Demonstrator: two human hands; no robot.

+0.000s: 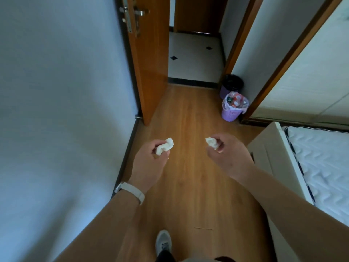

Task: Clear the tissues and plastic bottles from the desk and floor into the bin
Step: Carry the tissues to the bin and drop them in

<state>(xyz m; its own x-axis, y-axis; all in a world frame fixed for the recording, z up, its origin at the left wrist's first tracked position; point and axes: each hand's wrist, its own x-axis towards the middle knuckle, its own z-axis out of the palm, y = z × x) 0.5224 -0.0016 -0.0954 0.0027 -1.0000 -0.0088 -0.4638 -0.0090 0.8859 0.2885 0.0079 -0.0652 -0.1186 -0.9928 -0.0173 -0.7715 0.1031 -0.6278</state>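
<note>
Carrying crumpled white tissues, left hand (149, 157) gripping one (164, 146), right hand (226, 152) another (212, 142); next, reach the purple plastic bin (233, 110).

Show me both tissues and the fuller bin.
left tissue (165, 146): head view, its crumpled middle.
right tissue (211, 141): head view, its exposed end.
fuller bin (231, 115): head view, purple wall near its base.
</note>
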